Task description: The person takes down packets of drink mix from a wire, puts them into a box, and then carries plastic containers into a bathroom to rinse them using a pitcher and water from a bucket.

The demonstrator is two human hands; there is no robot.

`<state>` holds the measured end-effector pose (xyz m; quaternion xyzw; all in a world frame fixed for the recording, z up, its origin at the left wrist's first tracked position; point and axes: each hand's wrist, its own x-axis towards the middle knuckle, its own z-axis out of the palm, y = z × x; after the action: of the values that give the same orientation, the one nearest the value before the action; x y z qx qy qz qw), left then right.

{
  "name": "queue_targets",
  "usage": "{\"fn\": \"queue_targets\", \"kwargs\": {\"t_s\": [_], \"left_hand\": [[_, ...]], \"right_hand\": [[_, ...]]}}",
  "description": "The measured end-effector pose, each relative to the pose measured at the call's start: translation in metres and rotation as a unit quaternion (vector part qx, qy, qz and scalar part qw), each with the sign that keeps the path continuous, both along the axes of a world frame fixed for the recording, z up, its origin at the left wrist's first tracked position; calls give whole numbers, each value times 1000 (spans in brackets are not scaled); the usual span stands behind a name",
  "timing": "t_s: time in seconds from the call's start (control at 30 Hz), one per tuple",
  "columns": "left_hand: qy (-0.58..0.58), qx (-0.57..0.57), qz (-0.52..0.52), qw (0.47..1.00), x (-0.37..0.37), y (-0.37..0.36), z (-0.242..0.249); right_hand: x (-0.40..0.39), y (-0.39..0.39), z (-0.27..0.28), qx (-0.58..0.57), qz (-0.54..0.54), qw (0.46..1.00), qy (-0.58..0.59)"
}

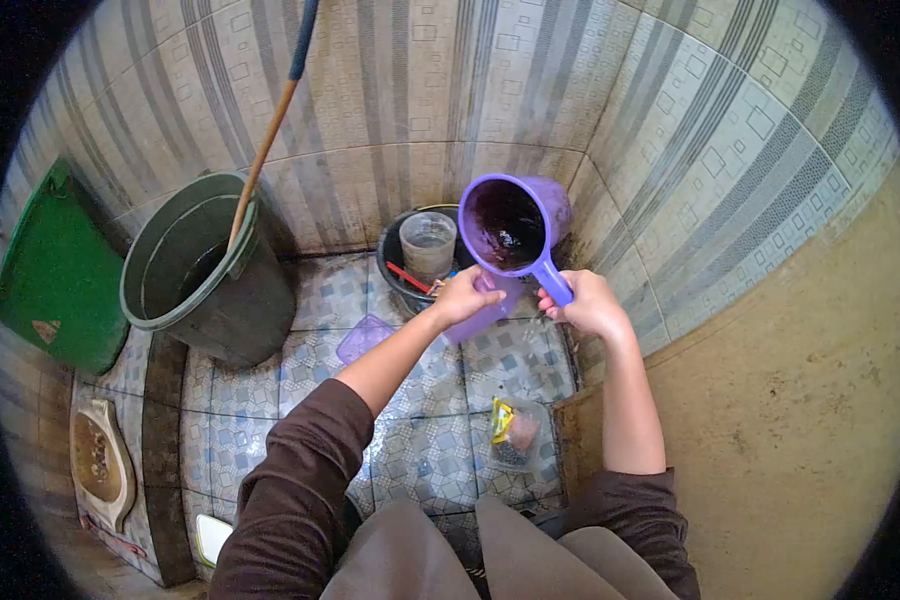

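My right hand (582,303) is wrapped round the handle of a purple dipper (558,205). The dipper is tilted with its opening toward me, and dark liquid shows inside. Just below its rim, my left hand (468,297) grips a translucent purple container (485,315), partly hidden by my fingers. Behind my left hand stands a black basin (395,272) holding a cloudy plastic cup (429,245) and a red-handled item (408,278). A flat translucent purple lid (365,340) lies on the tiles left of my left forearm.
A large grey-green bin (260,310) with a long stick (265,150) stands at the left, beside a green board (60,280). A squat toilet (102,465) is at lower left. A clear tub (530,440) with a yellow packet lies on the tiled floor. Walls close in behind and right.
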<state>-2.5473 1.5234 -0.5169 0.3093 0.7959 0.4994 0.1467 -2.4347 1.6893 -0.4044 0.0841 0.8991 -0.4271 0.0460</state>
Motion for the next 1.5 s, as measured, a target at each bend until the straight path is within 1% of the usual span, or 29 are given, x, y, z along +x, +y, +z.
{"fn": "queue_targets", "kwargs": {"t_s": [0.03, 0.1, 0.17, 0.2, 0.23, 0.3, 0.37, 0.4, 0.43, 0.47, 0.5, 0.57, 0.63, 0.7, 0.77, 0.8, 0.87, 0.9, 0.97, 1.03, 1.13, 1.2, 1.23, 1.3, 1.33, 1.37, 1.43, 1.47, 1.5], "left_hand": [[28, -2, 44, 999, 5, 7, 11], [58, -23, 58, 996, 22, 18, 37], [24, 75, 105, 991, 32, 34, 50], [2, 106, 112, 988, 31, 45, 50], [2, 105, 111, 988, 28, 53, 53], [-152, 153, 144, 966, 21, 66, 58], [-182, 177, 151, 955, 14, 73, 47], [-279, 192, 179, 924, 12, 74, 40], [-372, 205, 205, 882, 11, 75, 35], [-423, 199, 207, 859, 9, 73, 29], [-425, 197, 206, 859, 5, 72, 21], [-516, 225, 236, 792, -1, 69, 7], [-522, 232, 261, 778, -6, 65, -5], [-555, 259, 234, 755, -12, 54, -17], [-557, 269, 232, 751, -14, 45, -22], [-560, 274, 246, 742, -16, 42, -24], [-569, 280, 274, 723, -13, 40, -17], [-569, 281, 275, 723, -11, 42, -13], [-559, 277, 300, 722, -7, 47, -8], [-567, 281, 288, 719, -5, 47, -10], [-581, 300, 262, 710, -8, 47, -16], [-610, 294, 296, 673, -14, 43, -21], [-611, 295, 296, 672, -19, 36, -32], [-607, 362, 141, 694, -32, 21, -61], [-579, 386, 120, 708, -35, 20, -69], [-579, 385, 121, 708, -24, 20, -47], [-530, 372, 196, 736, -2, 22, -9], [-531, 371, 196, 736, -5, 21, -19], [-492, 379, 159, 768, -12, 19, -35]], "right_hand": [[7, 4, 9, 2, -5, 1000, -1], [20, 10, 24, 92, -50, 994, 10], [31, 22, 32, 77, -70, 994, 17], [37, 26, 39, 65, -89, 993, 27], [40, 29, 43, 53, -108, 992, 38], [46, 33, 44, 67, -134, 987, 66], [49, 30, 52, 136, -179, 971, 76], [50, 28, 53, 137, -180, 971, 78], [52, 25, 53, 200, -175, 961, 83], [52, 23, 52, 261, -170, 946, 86], [52, 22, 50, 261, -171, 946, 84], [52, 21, 45, 273, -174, 943, 81], [52, 20, 43, 268, -170, 944, 85], [51, 19, 42, 286, -178, 940, 53], [51, 21, 38, 268, -169, 948, 43], [51, 22, 37, 250, -159, 954, 34], [53, 14, 42, 264, -137, 954, 28], [54, 10, 45, 279, -116, 953, 22], [53, -1, 51, 280, -122, 952, 9], [53, -3, 49, 282, -128, 951, -3], [53, 0, 44, 291, -123, 948, 43], [55, 5, 46, 281, -119, 952, 15], [55, 8, 46, 282, -119, 952, 15], [54, 12, 43, 294, -150, 944, 8], [54, 13, 43, 294, -150, 944, 8], [53, 14, 44, 299, -176, 938, -1], [53, 14, 45, 304, -202, 931, -10], [53, 14, 45, 315, -210, 926, -1], [54, 13, 47, 326, -218, 920, 8]]}}
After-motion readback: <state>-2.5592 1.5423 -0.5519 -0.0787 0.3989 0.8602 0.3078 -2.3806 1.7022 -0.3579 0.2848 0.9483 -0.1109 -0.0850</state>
